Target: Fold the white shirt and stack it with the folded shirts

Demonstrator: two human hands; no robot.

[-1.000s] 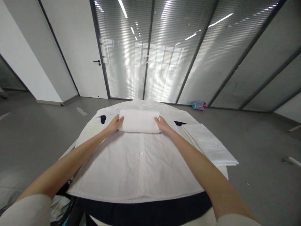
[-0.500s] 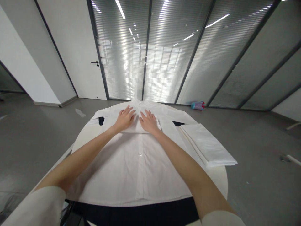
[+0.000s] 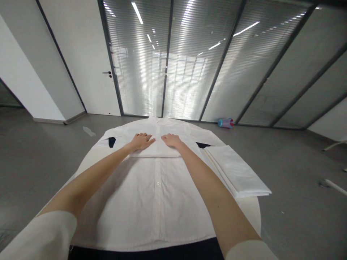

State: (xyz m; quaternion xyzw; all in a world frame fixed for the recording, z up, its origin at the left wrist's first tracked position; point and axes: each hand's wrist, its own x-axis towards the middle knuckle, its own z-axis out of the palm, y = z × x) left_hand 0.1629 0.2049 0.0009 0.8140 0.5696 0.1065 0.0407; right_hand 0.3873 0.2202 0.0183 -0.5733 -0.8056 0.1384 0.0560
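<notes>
1 white shirt (image 3: pixel 141 202) lies front up on the round table (image 3: pixel 251 209), hem twd wearer, button showing; 1 folded white cloth (image 3: pixel 157 150) on its upper part. L hand (image 3: pixel 141 141) & R hand (image 3: pixel 170 140) press flat-ish on cloth, fingers a bit bent, nothing gripped, hiding some of it. 1 folded white stack (image 3: pixel 237 169) at table's right; 1 blue-pink item (image 3: pixel 225 123) on floor by glass wall.

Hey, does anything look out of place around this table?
The folded white cloth on the right has a corner jutting past the edge of the table. Beyond, a pale scrap or mark stands out against the grey floor.
</notes>
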